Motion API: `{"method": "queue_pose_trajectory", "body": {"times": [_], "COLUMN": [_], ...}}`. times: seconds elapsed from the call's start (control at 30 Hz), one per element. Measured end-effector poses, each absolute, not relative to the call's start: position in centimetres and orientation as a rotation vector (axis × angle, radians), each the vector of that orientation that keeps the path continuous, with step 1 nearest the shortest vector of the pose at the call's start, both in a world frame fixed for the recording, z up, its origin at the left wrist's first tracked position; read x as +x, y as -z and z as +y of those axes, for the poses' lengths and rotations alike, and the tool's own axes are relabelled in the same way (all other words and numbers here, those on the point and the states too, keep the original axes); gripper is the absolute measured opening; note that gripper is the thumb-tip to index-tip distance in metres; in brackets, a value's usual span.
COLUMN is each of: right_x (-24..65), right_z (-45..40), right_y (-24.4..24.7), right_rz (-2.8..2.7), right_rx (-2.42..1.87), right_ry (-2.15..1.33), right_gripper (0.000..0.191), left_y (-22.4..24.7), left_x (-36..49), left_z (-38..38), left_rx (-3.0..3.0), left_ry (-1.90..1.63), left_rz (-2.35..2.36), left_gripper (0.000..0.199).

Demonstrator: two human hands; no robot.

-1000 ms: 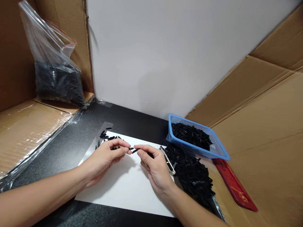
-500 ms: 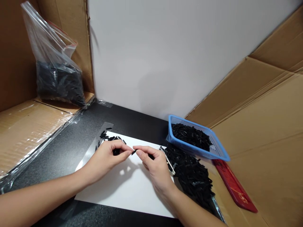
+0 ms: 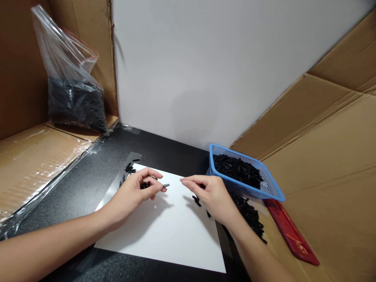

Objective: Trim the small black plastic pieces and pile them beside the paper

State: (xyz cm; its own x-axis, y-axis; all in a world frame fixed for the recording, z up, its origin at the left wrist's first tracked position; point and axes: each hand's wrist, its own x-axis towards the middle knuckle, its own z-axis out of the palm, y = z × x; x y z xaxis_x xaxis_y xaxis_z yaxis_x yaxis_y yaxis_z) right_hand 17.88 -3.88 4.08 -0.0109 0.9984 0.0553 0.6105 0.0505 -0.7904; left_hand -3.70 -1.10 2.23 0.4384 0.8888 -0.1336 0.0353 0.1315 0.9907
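Note:
Over a white sheet of paper (image 3: 164, 243), my left hand (image 3: 141, 188) pinches a small, narrow black piece (image 3: 166, 185) between thumb and forefinger; its tip sticks out to the right. More dark pieces show behind the curled fingers. A short gap to the right, my right hand (image 3: 208, 192) has thumb and forefinger closed, and I cannot make out anything between them. A few black pieces (image 3: 196, 201) lie on the paper beneath that hand. My right hand and forearm partly cover a heap of similar black pieces (image 3: 249, 215).
Behind the heap, a blue perforated basket (image 3: 246, 184) holds many black pieces. Several loose black pieces (image 3: 129, 167) lie by the paper's upper left corner. A clear bag (image 3: 76, 98) of dark pieces leans at back left. A red strip-shaped object (image 3: 290, 231) lies at right.
My hands met at the black piece before; now my right hand has drawn away to the right and back, leaving the piece in my left fingers. My right hand now covers more of the heap.

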Motion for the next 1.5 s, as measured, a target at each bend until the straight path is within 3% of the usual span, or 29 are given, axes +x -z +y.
{"method": "queue_pose_trajectory", "body": {"times": [0.33, 0.53, 1.0, 1.1, 1.23, 1.33, 1.5], "right_x": [13.1, 13.3, 13.5, 13.5, 13.3, 13.2, 13.1], "right_z": [-4.5, -4.5, -4.6, -4.6, -4.4, -4.4, -4.5], "right_y": [-0.2, -0.6, -0.6, -0.6, -0.2, 0.3, 0.0], "right_rz": [-0.912, -0.836, -0.800, -0.759, -0.725, -0.881, -1.134], "right_rx": [-1.170, -1.129, -0.995, -0.937, -0.952, -1.068, -1.188], "right_ry": [-1.416, -1.429, -1.581, -1.580, -1.581, -1.525, -1.388], "right_gripper": [0.028, 0.029, 0.028, 0.018, 0.039, 0.035, 0.026], "left_y": [-2.3, -1.8, -2.2, -2.1, -2.3, -2.5, -2.9], "left_x": [-3.7, -3.9, -3.8, -3.8, -3.7, -3.6, -3.6], "left_z": [-1.3, -1.4, -1.0, -1.1, -1.2, -1.6, -2.0], "left_rx": [1.309, 1.223, 1.006, 1.047, 1.120, 1.172, 1.345], "left_ry": [-0.725, -0.606, -0.633, -0.631, -0.603, -0.533, -0.490], "left_rz": [0.934, 0.912, 0.890, 0.879, 0.865, 0.848, 0.836], "left_gripper": [0.021, 0.027, 0.018, 0.024, 0.041, 0.052, 0.049]}}
